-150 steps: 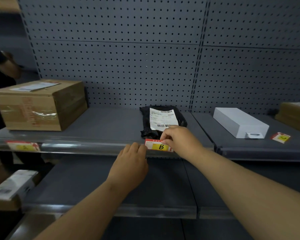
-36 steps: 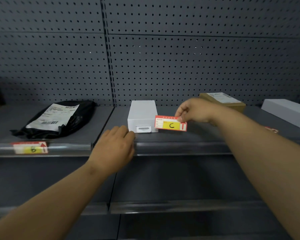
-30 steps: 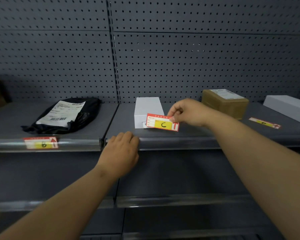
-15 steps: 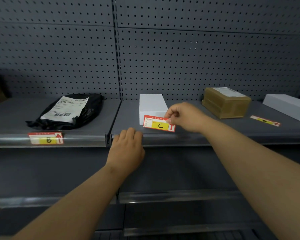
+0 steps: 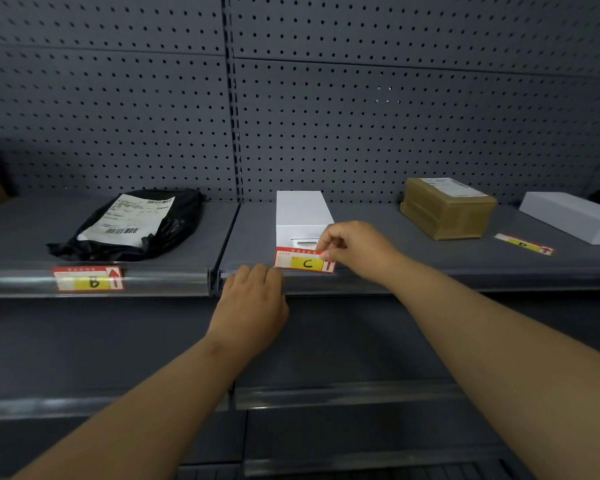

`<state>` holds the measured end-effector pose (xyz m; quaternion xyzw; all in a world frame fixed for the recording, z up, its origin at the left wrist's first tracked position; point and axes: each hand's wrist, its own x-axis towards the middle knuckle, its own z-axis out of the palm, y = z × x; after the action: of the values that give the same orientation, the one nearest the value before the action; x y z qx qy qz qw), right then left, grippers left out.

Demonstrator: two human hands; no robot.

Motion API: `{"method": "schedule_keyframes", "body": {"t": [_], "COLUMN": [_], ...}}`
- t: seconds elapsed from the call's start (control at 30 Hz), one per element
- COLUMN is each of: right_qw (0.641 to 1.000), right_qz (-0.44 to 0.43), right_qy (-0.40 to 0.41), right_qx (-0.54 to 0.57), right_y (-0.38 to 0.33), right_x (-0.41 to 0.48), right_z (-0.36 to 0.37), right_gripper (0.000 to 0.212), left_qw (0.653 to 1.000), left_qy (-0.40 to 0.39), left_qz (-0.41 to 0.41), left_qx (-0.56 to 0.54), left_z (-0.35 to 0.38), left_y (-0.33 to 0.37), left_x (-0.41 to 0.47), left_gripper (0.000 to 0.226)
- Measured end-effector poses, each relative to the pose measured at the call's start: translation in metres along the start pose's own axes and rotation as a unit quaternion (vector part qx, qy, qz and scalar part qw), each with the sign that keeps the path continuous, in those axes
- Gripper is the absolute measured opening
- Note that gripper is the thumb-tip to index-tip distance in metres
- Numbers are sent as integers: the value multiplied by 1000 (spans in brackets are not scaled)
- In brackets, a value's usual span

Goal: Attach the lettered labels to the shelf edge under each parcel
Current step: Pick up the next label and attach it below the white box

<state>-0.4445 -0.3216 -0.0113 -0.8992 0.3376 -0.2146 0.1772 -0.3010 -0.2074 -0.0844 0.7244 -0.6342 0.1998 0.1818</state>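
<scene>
Pinching the top right corner of label C, the grip of the right hand holds it between thumb and fingertips. This label is a small flat card with a red border, a white field at its left, a yellow field in the middle and a red arrow pointing up at its right end. On the yellow field a black letter "C" is written by hand; the small print on the label is too fine to read. The card stands at the near edge of the shelf, just in front of the white box, with its lower side at the shelf edge.

To the left, label B of the same kind sits in the shiny strip under the black parcel bag, which carries a white slip with barcodes. To the right, another label lies flat on the shelf near the brown carton; its letter is not clear.

The left hand touches the shelf edge just left of label C, fingers bent over the top. Whether this grip is clenched on the strip or only resting, I cannot tell.
</scene>
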Motion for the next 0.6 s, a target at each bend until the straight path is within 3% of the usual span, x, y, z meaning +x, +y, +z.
{"method": "schedule_keyframes", "body": {"t": [0.23,0.6], "right_qw": [995,992], "right_qz": [-20,-24], "right_qy": [-9,1], "right_qx": [-101,-123], "right_y": [7,7], "right_x": [-2,-6], "right_z": [9,11], "right_gripper": [7,8], "left_qw": [1000,997], "left_qy": [14,-18], "left_qz": [10,56], "left_qx": [24,56], "left_z": [-2,-2], "left_y": [-1,-7], "left_x": [-4,-10], "left_gripper": [23,47]}}
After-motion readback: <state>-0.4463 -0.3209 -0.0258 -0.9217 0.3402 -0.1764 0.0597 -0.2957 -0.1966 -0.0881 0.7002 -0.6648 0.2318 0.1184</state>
